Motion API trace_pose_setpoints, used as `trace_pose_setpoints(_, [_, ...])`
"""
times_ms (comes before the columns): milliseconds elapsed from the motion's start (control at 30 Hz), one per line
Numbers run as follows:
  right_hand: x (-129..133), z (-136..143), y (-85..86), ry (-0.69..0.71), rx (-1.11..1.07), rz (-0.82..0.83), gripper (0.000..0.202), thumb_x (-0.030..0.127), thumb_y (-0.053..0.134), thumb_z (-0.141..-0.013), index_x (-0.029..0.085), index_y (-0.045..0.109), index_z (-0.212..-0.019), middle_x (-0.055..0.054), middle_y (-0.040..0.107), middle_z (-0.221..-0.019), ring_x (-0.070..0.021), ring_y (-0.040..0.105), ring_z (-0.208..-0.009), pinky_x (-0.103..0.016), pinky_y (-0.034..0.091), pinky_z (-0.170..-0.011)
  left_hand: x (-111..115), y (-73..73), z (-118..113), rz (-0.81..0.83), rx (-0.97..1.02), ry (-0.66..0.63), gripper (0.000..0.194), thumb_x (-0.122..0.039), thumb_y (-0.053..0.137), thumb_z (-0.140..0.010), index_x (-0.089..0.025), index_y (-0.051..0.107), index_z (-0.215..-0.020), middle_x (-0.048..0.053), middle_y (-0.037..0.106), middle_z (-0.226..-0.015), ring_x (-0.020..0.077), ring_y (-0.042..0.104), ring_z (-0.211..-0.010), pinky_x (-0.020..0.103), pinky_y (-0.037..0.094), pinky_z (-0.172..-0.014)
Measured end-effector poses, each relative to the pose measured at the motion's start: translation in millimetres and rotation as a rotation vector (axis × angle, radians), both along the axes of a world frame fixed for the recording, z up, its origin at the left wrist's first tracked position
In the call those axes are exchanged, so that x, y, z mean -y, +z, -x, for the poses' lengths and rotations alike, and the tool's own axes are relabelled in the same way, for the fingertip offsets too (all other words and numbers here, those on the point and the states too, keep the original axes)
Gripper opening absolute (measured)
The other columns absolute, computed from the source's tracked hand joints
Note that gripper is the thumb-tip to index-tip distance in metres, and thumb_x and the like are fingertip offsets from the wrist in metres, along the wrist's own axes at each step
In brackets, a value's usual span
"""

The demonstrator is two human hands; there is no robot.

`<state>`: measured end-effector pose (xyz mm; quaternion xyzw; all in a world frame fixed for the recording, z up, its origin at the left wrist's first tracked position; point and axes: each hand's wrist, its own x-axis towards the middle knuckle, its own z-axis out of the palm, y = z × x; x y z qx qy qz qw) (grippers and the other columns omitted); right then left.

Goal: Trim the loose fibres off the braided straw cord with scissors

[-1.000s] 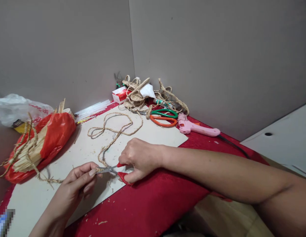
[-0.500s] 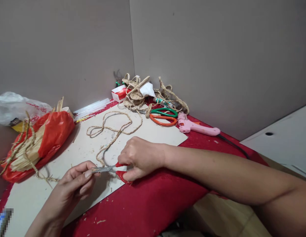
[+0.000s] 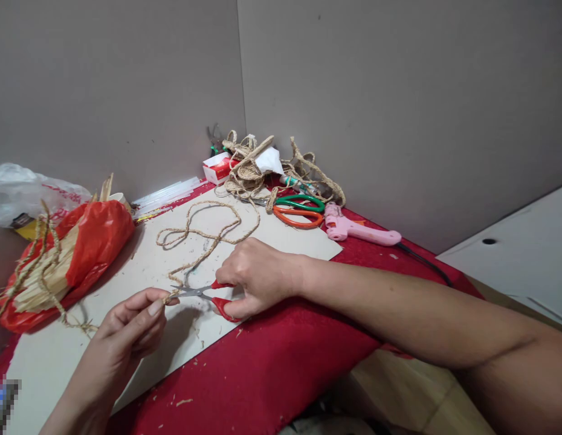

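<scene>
My left hand (image 3: 138,323) pinches the end of a braided straw cord (image 3: 214,241) between thumb and fingers. My right hand (image 3: 245,278) grips the red handles of small scissors (image 3: 199,291). Their blades are parted and lie at the cord beside my left fingertips. From there the cord runs in loose loops over a pale board (image 3: 290,241) on a red cloth (image 3: 245,374).
A red bag (image 3: 104,235) of straw lies at the left beside a clear plastic bag (image 3: 31,193). At the back are coiled cords (image 3: 249,175), green- and orange-handled scissors (image 3: 299,217) and a pink glue gun (image 3: 362,232) with a black cable. Grey walls stand behind.
The scissor blades have opened wider. My left hand has shifted slightly left and up, and the near part of the cord has changed its bend. The whole view has moved a little.
</scene>
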<state>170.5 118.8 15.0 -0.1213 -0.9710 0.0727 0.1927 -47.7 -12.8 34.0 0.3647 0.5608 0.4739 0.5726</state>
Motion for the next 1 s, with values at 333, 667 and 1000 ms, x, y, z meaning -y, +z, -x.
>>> trace_pose_setpoints(333, [-3.2, 1.0, -3.2, 0.051, 0.033, -0.046, 0.034, 0.046, 0.050, -0.077, 0.017, 0.061, -0.064, -0.001, 0.063, -0.057, -0.0097, 0.045, -0.049, -0.026, 0.018, -0.052, -1.6, 0.0, 1.1, 0.039, -0.031, 0.018, 0.021, -0.035, 0.070, -0.077, -0.017, 0.071, -0.088, -0.008, 0.023, -0.053, 0.0057, 0.015, -0.047, 0.020, 0.015, -0.042])
trace_pose_setpoints(667, [-3.1, 1.4, -2.2, 0.102, 0.040, -0.036, 0.032, 0.046, 0.053, -0.076, 0.018, 0.063, -0.065, -0.001, 0.063, -0.057, -0.0098, 0.046, -0.049, -0.026, 0.019, -0.052, -0.6, 0.4, 3.6, 0.049, -0.086, -0.045, 0.024, -0.040, 0.067, -0.078, -0.017, 0.069, -0.088, -0.008, 0.021, -0.054, 0.0063, 0.012, -0.048, 0.020, 0.012, -0.042])
trace_pose_setpoints(1000, [-0.1, 3.7, -3.2, 0.109, 0.091, -0.027, 0.034, 0.047, 0.053, -0.077, 0.018, 0.065, -0.066, -0.002, 0.065, -0.059, -0.0103, 0.046, -0.049, -0.026, 0.019, -0.051, -0.4, -1.0, 1.8, 0.086, -0.248, -0.105, 0.023, -0.041, 0.063, -0.081, -0.020, 0.066, -0.088, -0.006, 0.025, -0.056, 0.0096, 0.015, -0.052, 0.022, 0.014, -0.045])
